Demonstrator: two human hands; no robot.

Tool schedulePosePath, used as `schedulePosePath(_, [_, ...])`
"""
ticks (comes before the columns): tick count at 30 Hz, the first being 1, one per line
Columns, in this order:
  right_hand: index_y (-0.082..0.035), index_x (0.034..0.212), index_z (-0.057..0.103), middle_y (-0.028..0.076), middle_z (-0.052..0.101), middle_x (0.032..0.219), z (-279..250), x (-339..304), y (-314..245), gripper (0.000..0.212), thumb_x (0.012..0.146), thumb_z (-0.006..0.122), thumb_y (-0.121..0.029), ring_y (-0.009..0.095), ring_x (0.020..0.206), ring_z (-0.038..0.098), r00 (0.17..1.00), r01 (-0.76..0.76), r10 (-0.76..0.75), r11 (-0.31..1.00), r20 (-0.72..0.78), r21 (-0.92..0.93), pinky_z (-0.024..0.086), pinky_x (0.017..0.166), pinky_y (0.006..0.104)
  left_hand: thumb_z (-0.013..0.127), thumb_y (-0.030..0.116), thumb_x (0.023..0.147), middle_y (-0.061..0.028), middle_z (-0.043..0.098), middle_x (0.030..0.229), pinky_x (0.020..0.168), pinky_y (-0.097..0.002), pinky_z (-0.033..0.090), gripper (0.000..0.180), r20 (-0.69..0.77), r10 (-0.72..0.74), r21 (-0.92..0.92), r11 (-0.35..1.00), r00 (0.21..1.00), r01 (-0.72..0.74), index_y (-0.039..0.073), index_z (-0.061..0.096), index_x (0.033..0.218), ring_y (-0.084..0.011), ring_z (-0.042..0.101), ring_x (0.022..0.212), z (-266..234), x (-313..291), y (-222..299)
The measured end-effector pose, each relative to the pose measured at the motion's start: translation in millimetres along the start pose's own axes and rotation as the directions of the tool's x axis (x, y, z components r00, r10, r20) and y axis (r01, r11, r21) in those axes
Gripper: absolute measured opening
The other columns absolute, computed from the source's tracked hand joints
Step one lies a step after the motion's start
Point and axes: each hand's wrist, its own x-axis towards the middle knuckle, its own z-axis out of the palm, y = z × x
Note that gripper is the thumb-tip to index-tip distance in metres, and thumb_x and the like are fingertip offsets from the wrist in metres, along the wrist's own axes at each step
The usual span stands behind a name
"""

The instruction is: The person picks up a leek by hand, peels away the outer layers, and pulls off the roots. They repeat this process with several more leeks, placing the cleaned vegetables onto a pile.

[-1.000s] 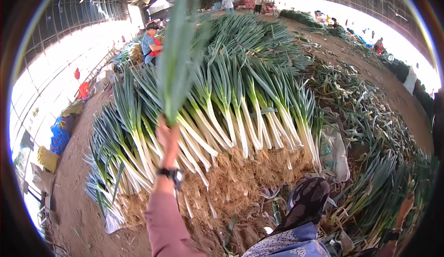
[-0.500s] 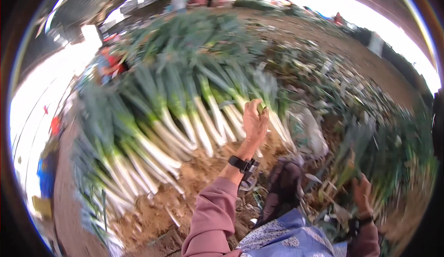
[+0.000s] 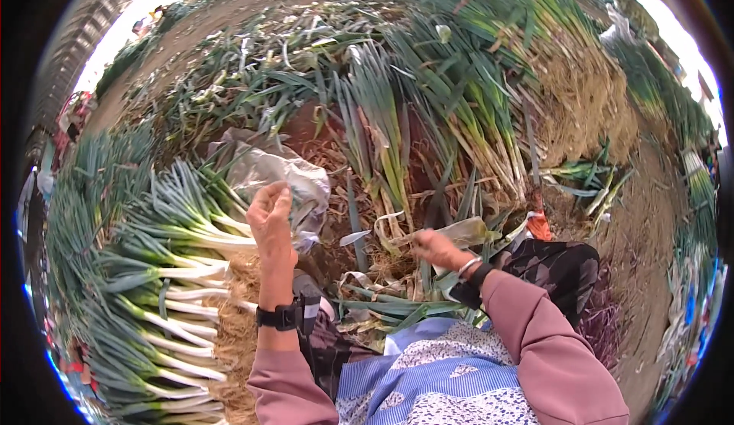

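Observation:
My left hand (image 3: 271,222) is raised beside the white ends of a row of cleaned leeks (image 3: 183,333), in front of a crumpled clear plastic sheet (image 3: 294,176). Its fingers are loosely bent, with nothing visible in them. My right hand (image 3: 437,249) reaches leftward, low over loose leaves and close to the base of a clump of uncleaned leeks (image 3: 382,134). Those fingers are bent and blurred, so whether they grip anything cannot be made out. A broad pale leek leaf (image 3: 466,231) lies just past the right hand.
Another bunch of unpeeled leeks (image 3: 489,130) slants beyond my right hand, near a larger root-ended heap (image 3: 573,104). An upright narrow blade-like strip (image 3: 533,153) has an orange base (image 3: 539,226). Discarded leaves (image 3: 252,58) spread farther back. Bare ground (image 3: 638,272) runs along the right.
The view has swung to the right. My left hand has left the white stalks of the cleaned row, and my right hand is now beside the base of the uncleaned clump.

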Motion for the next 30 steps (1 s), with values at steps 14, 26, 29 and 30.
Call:
schedulePosePath(14, [0.001,0.097,0.056,0.023,0.060,0.093,65,138,90,0.031,0.079,0.062,-0.023,0.039,0.083,0.058,0.754,-0.404,0.433,0.898,-0.494,0.171,0.047,0.073,0.0456,0.057,0.011,0.087,-0.0142,0.065,0.095,0.076,-0.0304,0.048,0.020,0.168,-0.289,-0.160,0.935,0.942,0.316,-0.005,0.059,0.100,-0.0170,0.061,0.082,34,-11,-14])
schedulePosePath(26, [-0.006,0.087,0.061,0.023,0.059,0.084,49,140,84,0.015,0.075,0.055,-0.011,0.040,0.080,0.059,0.751,-0.334,0.421,0.907,-0.508,0.258,0.045,0.068,0.0470,0.054,0.010,0.089,-0.0174,0.064,0.092,0.077,-0.0324,0.051,0.019,0.249,-0.331,-0.124,0.921,0.910,0.368,-0.004,0.058,0.102,-0.0209,0.063,0.080,31,-16,-10])
schedulePosePath(29, [0.000,0.094,0.057,0.023,0.061,0.092,59,124,82,0.025,0.074,0.059,-0.016,0.040,0.091,0.057,0.741,-0.471,0.618,0.756,-0.261,0.454,0.045,0.078,0.0420,0.054,0.012,0.090,-0.0166,0.065,0.092,0.075,-0.0320,0.051,0.020,0.282,-0.327,-0.151,0.913,0.902,0.378,-0.003,0.059,0.102,-0.0204,0.063,0.078,32,-18,-11])
schedulePosePath(30, [0.000,0.094,0.057,0.023,0.061,0.092,71,114,83,0.025,0.074,0.059,-0.016,0.040,0.091,0.057,0.740,-0.463,0.614,0.761,-0.274,0.454,0.045,0.078,0.0420,0.053,0.012,0.090,-0.0164,0.065,0.092,0.074,-0.0319,0.052,0.020,0.297,-0.325,-0.160,0.910,0.898,0.383,-0.003,0.059,0.102,-0.0203,0.063,0.078,33,-18,-12])
